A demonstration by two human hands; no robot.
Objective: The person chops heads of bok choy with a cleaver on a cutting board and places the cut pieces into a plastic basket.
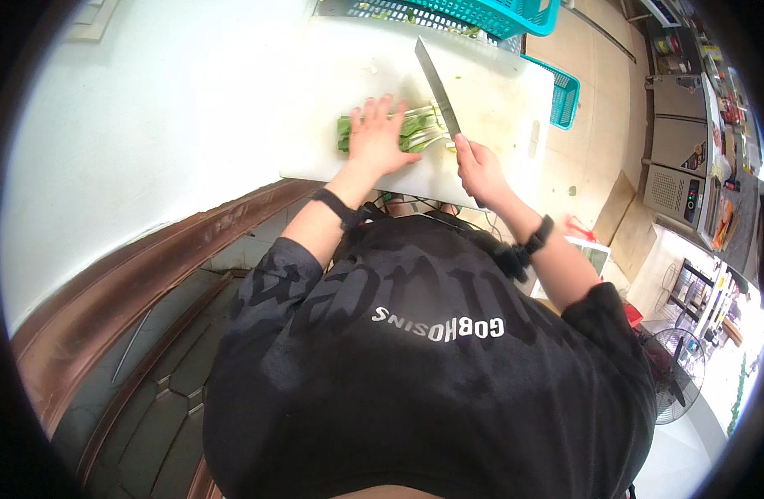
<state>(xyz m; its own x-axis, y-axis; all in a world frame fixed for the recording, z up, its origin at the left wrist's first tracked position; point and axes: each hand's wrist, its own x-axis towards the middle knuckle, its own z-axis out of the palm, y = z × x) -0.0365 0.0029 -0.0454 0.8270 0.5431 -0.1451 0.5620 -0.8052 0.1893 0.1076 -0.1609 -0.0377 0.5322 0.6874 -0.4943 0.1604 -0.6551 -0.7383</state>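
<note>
My left hand (379, 134) lies with spread fingers over a bunch of leafy greens (419, 128) on a white cutting board (494, 93). The leaves point to the left and the pale stems to the right. In my right hand (478, 168) is the handle of a long kitchen knife (438, 87). Its blade slants up and left beside the stem ends; whether it touches them I cannot tell. Small cut pieces lie by the stems, and a few scraps are scattered on the board. My left palm hides part of the bunch.
A teal plastic basket (513, 22) stands at the board's far edge, with leaf scraps near it. Another teal basket (564, 96) is lower down, right of the board. A white wall (139, 125) borders the left side. A steel refrigerated counter (678, 143) and a fan (675, 374) are at the right.
</note>
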